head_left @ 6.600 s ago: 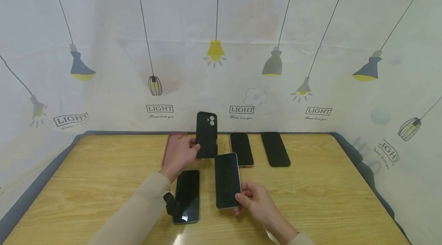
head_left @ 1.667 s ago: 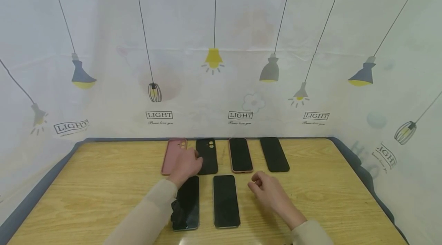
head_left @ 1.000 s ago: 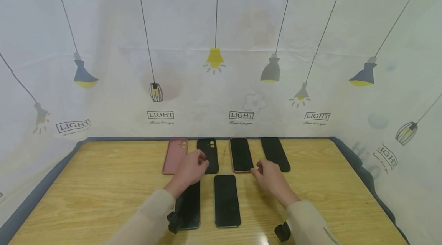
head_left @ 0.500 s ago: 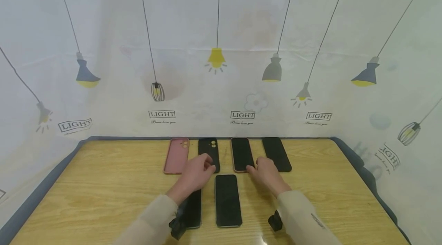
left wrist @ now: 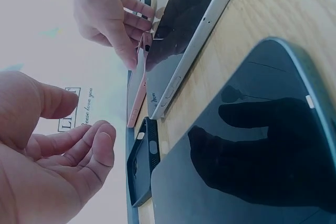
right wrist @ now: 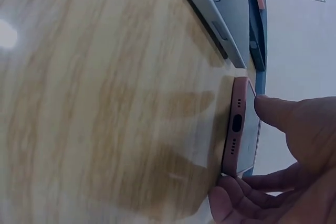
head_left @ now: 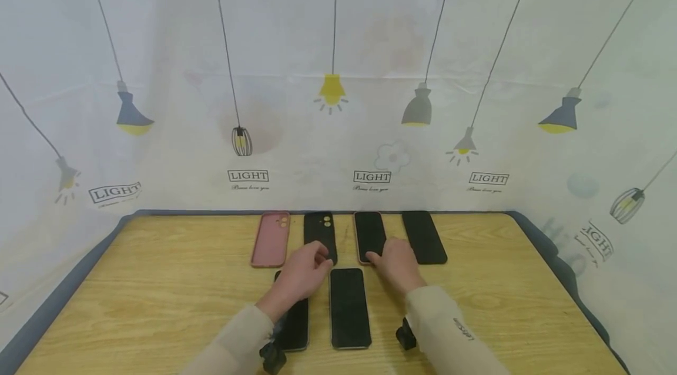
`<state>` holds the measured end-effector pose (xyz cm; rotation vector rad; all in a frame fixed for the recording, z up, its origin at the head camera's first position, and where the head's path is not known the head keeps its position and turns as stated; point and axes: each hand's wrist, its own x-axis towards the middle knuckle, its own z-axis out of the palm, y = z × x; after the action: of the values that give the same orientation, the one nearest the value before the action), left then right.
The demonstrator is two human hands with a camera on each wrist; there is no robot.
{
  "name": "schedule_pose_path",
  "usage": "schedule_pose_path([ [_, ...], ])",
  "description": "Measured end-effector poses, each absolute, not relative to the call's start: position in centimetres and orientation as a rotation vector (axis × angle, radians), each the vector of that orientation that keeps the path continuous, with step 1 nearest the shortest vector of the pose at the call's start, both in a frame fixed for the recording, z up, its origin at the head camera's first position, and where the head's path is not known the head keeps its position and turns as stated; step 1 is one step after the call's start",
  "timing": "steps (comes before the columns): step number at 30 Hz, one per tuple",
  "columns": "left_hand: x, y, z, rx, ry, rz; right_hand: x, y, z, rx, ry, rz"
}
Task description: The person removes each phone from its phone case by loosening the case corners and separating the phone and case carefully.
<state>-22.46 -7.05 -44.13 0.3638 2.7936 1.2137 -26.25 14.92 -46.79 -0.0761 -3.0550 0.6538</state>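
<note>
My right hand (head_left: 396, 263) pinches the lower end of the pink-cased phone (head_left: 368, 233), thumb on its dark screen and fingers at its right side; the right wrist view shows the port end of the pink case (right wrist: 237, 124) slightly raised at one side or tilted, I cannot tell which. Loosely curved and holding nothing, my left hand (head_left: 301, 274) hovers over the lower end of the black case (head_left: 319, 228). In the left wrist view a gap separates the thumb and fingers of this hand (left wrist: 63, 150).
An empty pink case (head_left: 271, 240) lies at the back left. A black phone or case (head_left: 425, 237) is at the back right. Nearer lie a phone (head_left: 350, 307) with a pale edge and another dark phone (head_left: 296, 325), partly under my left arm. A printed curtain (head_left: 338, 146) stands behind the table.
The pale-edged phone and black case, held up earliest, now lie on the table. My right hand has moved left onto the pink-cased phone; my left hand has drifted right and nearer.
</note>
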Motion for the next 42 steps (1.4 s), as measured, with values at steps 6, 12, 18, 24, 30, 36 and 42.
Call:
schedule_pose_path([
  [6, -22.3, -7.2, -44.2, 0.364, 2.785, 1.231, -26.2, 14.3, -46.8, -0.084, -3.019, 0.614],
  [12, -22.2, -7.4, -44.1, 0.332, 2.769, 1.234, -26.1, 14.0, -46.8, -0.118, -3.044, 0.647],
  [18, -22.2, -7.6, -44.3, 0.353, 2.794, 1.231, -26.2, 14.1, -46.7, -0.133, -3.081, 0.654],
  [24, -22.2, -7.7, -44.5, 0.372, 2.808, 1.235, -26.7, 14.5, -46.7, -0.228, -3.118, 0.773],
  [30, -22.1, -7.8, -44.6, 0.365, 2.8, 1.238, -26.8, 14.9, -46.1, -0.292, -3.159, 0.875],
  [36, -22.3, -7.9, -44.5, 0.343, 2.779, 1.265, -27.0, 15.5, -45.7, -0.338, -3.147, 0.943],
  [42, -22.4, -8.0, -44.4, 0.342, 2.786, 1.26, -27.0, 16.2, -45.4, -0.357, -3.049, 1.212],
])
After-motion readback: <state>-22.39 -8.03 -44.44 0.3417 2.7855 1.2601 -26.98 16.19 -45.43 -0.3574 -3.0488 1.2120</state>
